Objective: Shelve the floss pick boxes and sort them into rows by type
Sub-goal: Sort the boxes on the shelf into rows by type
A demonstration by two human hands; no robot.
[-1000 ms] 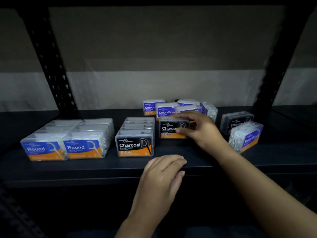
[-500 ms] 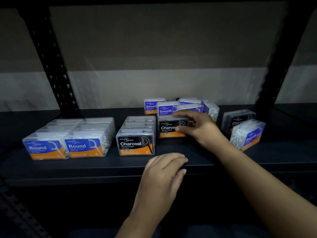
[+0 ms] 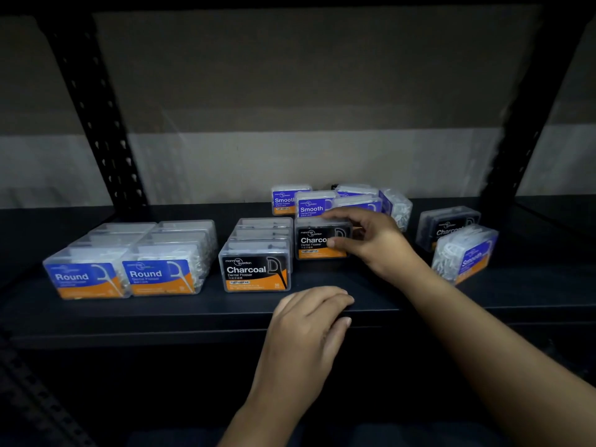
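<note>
Hands [image 3: 371, 243] unmoved, right still gripping Charcoal box [image 3: 317, 241].

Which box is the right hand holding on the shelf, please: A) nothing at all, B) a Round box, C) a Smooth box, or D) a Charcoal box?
D: the right hand has its fingers over the top and its thumb on the front label of a black Charcoal box, just right of the Charcoal row.
</note>
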